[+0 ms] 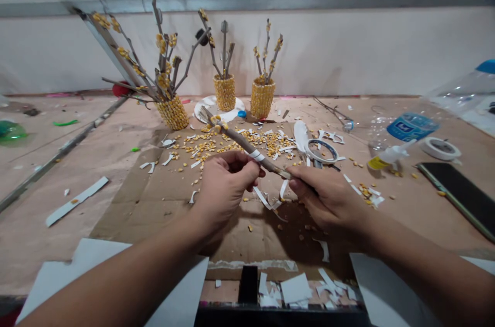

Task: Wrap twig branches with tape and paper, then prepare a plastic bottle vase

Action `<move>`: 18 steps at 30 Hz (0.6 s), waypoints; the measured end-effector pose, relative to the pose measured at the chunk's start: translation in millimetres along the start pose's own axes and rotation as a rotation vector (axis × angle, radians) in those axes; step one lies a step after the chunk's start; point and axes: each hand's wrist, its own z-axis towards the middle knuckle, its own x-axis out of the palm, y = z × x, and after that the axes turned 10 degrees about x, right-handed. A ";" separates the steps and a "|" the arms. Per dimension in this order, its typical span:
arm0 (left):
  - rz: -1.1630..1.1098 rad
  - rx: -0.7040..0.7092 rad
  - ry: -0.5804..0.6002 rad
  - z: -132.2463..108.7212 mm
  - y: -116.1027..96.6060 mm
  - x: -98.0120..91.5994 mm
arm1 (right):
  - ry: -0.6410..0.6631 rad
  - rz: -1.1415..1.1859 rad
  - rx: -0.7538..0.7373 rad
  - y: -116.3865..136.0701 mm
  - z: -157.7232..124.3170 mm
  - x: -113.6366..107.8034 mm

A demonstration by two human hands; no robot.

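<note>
A person's bare left hand point(228, 182) pinches a slender grey-brown wooden stick point(234, 137) at a flat white band point(257, 156) wound about it; the right hand point(328, 193) pinches the near end, thumb against fingers. The stick is held aslant above a flat brown cardboard sheet point(135, 203), its tip, studded with yellow corn kernels point(217, 125), angled toward the far edge. Binding it well would seem to call for a firm right-hand grip, the band drawn tight and laid flat, and no pressure on the kernels. Near the sheet's far left corner stands a round, kernel-covered pot of branches point(173, 113); two smaller kernel-covered pots point(263, 99) stand past the far edge. Beyond the right edge lie a small white squeeze bottle point(390, 156) with a yellow label, a clear plastic bottle with a blue label point(413, 127) and a black-screened phone point(460, 195). White marks show on the blue label; no brand or wording is legible.
</note>
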 end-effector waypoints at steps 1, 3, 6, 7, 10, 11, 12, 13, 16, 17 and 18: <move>-0.009 -0.001 0.002 -0.2 0.1 0.2 | -0.002 0.006 0.003 0.4 0.0 0.0; -0.012 -0.001 0.006 -1.2 -0.6 0.1 | -0.013 0.020 0.009 1.5 0.0 -0.3; 0.014 -0.003 0.020 -2.9 -3.1 -1.1 | -0.019 0.036 0.011 3.0 -0.2 -2.2; 0.021 -0.003 0.027 -3.0 -3.9 -1.7 | -0.012 0.039 0.011 3.4 -0.2 -3.0; 0.026 -0.026 0.057 -0.8 -5.5 -3.3 | 0.028 0.051 0.018 4.0 -0.1 -5.4; 0.023 -0.037 0.069 0.6 -5.8 -3.8 | 0.041 0.055 0.022 4.2 0.1 -5.9; 0.018 -0.050 0.081 2.0 -6.1 -4.1 | 0.051 0.061 0.026 4.3 0.2 -6.3; 0.013 -0.059 0.094 3.3 -6.4 -4.5 | 0.057 0.067 0.030 4.4 0.3 -6.6; 0.018 -0.072 0.128 5.9 -7.5 -5.8 | 0.063 0.077 0.037 4.5 -0.3 -7.2; 0.029 -0.076 0.139 6.4 -7.8 -6.4 | 0.061 0.079 0.038 4.3 -0.6 -7.3; 0.042 -0.077 0.147 6.7 -8.1 -7.1 | 0.058 0.080 0.036 3.9 -1.0 -7.4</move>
